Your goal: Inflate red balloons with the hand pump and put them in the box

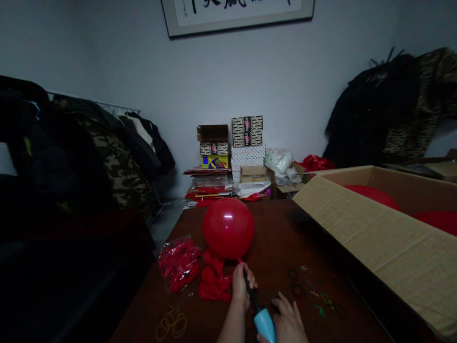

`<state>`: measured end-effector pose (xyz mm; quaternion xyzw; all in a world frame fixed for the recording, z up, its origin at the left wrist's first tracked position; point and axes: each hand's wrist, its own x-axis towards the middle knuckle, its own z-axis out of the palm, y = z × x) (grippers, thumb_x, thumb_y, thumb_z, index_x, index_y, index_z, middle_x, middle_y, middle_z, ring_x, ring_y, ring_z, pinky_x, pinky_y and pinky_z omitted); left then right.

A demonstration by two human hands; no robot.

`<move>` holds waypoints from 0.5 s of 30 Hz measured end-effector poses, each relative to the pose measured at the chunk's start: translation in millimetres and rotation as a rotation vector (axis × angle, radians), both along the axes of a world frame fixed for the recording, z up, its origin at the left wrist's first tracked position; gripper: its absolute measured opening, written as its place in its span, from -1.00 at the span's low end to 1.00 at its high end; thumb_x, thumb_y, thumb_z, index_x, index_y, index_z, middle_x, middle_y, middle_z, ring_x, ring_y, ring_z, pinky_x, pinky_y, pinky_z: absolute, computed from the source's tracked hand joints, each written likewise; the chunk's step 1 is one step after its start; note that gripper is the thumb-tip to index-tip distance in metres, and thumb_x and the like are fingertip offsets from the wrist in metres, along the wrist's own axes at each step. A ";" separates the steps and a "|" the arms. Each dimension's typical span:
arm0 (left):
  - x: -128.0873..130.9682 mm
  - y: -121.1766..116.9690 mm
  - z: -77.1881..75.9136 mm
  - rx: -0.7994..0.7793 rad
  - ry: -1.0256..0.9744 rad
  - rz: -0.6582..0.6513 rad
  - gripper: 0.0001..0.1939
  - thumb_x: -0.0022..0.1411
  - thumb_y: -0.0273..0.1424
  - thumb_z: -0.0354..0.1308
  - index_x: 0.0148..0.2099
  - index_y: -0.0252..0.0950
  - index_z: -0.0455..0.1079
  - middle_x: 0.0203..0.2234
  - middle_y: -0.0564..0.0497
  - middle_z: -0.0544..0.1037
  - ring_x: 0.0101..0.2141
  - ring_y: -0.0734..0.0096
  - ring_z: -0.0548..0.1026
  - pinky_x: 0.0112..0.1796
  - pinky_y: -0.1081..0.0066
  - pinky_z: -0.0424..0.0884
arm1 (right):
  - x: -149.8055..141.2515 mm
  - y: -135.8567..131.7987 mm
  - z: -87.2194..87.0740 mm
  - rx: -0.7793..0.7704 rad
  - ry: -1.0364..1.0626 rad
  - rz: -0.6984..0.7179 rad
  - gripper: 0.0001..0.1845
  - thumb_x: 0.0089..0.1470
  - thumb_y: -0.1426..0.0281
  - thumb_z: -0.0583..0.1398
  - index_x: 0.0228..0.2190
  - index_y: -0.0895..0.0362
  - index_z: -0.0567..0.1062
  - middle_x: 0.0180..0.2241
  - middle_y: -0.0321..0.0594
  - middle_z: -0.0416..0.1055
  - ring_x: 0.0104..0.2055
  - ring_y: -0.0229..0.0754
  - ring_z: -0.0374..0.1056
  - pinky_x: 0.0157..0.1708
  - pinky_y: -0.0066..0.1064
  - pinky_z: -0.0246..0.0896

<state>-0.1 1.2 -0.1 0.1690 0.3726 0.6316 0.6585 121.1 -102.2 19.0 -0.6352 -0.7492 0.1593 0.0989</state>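
A round red balloon (228,229), inflated, stands just beyond my left hand (243,284). That hand is closed around the black nozzle end of a balloon pump (264,326), at the balloon's neck; the exact joint is hidden by my fingers. The pump's light blue body points back toward me. My right hand (288,320) is at this body, thumb on its left side and palm on its right, with the fingers stretched forward; the lower part is cut off by the frame. Flat red balloons (213,281) lie left of my left hand, beside a clear bag of red balloons (179,263).
Yellow rubber bands (171,325) lie at the table's near left, coloured bands (323,300) at the right. A large open cardboard box (378,243) with red balloons inside borders the right side. Stacked boxes (247,143) stand at the back; clothes (114,157) hang left.
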 end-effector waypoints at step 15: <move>0.4 1.3 -0.1 0.018 0.072 -0.011 -0.67 -0.07 -0.13 0.13 -0.49 -0.20 0.08 -0.85 0.25 0.17 -0.85 0.61 0.05 -0.74 0.50 0.03 | -10.0 -1.3 -0.1 -0.012 -0.072 -0.039 -0.40 -0.19 0.06 0.15 -0.18 0.21 0.50 0.09 0.02 0.27 0.27 0.15 -0.11 0.22 0.11 -0.42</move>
